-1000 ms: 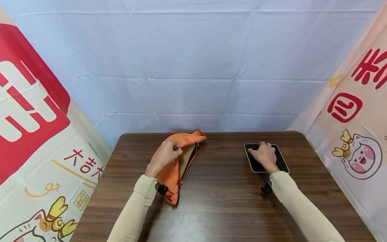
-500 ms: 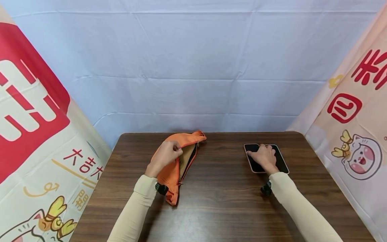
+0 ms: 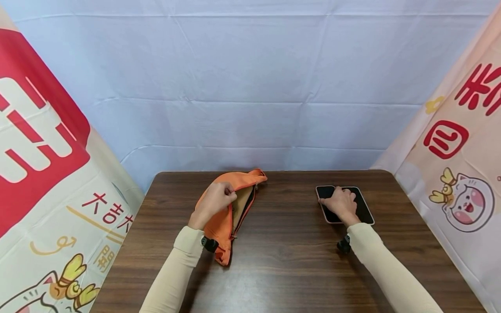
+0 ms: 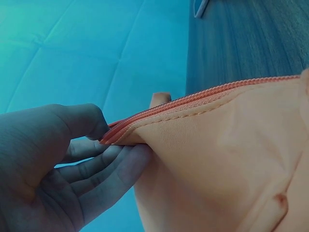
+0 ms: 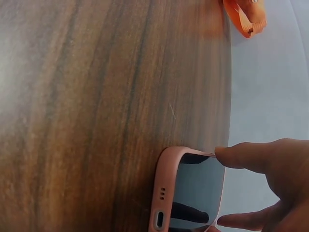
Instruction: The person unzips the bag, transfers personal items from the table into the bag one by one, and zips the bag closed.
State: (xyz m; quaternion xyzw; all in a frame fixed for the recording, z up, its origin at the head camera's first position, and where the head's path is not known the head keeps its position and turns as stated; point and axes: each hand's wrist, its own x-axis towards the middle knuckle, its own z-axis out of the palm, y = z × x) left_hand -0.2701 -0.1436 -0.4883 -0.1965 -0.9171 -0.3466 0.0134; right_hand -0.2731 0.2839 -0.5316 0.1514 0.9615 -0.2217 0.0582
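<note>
A crescent-shaped orange waist bag lies left of the middle of the table, its zipper parted so the tan lining shows. My left hand pinches one zippered edge and lifts it. Close up in the left wrist view, thumb and fingers grip the orange zipper tape. To the right, a dark-screened tablet in a pink case lies flat. My right hand rests over it, the thumb at its left edge. In the right wrist view, thumb and a finger touch the rim of the case, stretched rather than curled.
Both things lie on a brown wood-grain table with rounded far corners. A pale cloth hangs behind its far edge. Printed cloths flank it, a red-and-white one on the left and a pink one on the right.
My right thumb has slid left across the tablet's screen to its left edge. The tablet, the waist bag and my left hand have stayed in place.
</note>
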